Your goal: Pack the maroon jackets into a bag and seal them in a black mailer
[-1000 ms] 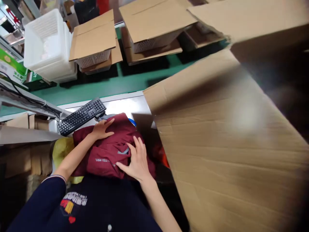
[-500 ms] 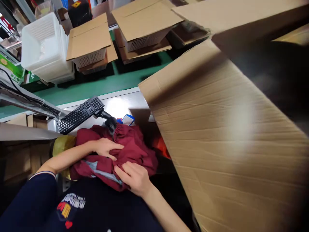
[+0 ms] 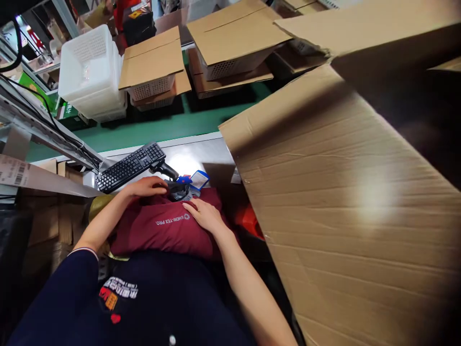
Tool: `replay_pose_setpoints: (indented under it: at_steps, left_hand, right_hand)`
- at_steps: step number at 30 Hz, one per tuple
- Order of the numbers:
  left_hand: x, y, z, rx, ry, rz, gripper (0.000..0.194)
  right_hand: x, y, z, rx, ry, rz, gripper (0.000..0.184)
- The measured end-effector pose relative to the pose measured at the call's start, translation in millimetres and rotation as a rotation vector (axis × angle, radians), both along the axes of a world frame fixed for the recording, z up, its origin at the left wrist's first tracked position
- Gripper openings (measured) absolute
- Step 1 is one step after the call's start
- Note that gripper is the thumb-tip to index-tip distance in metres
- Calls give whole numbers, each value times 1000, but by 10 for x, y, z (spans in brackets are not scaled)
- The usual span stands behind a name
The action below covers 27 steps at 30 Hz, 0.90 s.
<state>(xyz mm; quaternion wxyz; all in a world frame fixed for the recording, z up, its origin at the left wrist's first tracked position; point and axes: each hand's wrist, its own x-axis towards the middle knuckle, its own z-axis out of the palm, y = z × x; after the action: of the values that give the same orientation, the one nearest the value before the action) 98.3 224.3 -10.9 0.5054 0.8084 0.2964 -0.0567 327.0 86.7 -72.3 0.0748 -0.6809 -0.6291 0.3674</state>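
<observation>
A dark red garment [image 3: 162,228] with white lettering lies folded on the metal table in front of me. My left hand [image 3: 146,186] rests flat on its far left edge, fingers stretched toward a black handheld scanner [image 3: 169,173]. My right hand [image 3: 203,214] lies flat on the garment's right side, fingers spread. Neither hand grips anything.
A black keyboard [image 3: 129,166] sits beyond the garment. A blue and white packet [image 3: 196,179] lies by the scanner. A large cardboard box flap [image 3: 342,192] fills the right. White baskets [image 3: 90,72] and cardboard-covered crates [image 3: 153,60] stand on the green belt [image 3: 162,127].
The bunched garment has been folded over into a flat bundle with the lettering up. Both hands went from pinching the cloth to lying flat on it, further from me.
</observation>
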Motion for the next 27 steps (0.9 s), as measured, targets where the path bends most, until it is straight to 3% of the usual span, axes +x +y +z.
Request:
replay_pose_setpoints:
  at_steps: [3,5,7,10,11,13,16,20,23,27]
  left_hand:
    - [-97,-154,-82,57,94,-47,110]
    - [-108,-270,-261,67,226,-49,123]
    - [-86,-293,-469,82,304,-39,111]
    - [-25,-175,-723,47,276,-86,68]
    - [-2,-130,-782,18,257,-113,62]
    - [39,-80,-859,-9,250,-138,64]
    - [72,-110,-884,93,305,-132,64]
    - [75,-110,-808,336,199,-138,51]
    - [69,-44,-774,217,210,-114,41]
    - [20,-154,-846,-13,264,-158,47]
  right_hand:
    - [57,32,-24,-11,-22,48,48]
    - [82,120,-86,-43,-21,51,53]
    - [85,221,-164,-143,-13,37,57]
    - [30,327,-239,-302,-21,42,59]
    - [1,346,-248,-298,-65,23,59]
    - [-49,372,-255,-126,-156,4,60]
    - [-51,439,-289,148,-153,153,64]
    - [68,580,-351,-119,63,295,78]
    - [132,576,-326,-196,167,279,83]
    - [122,325,-273,-154,211,259,64]
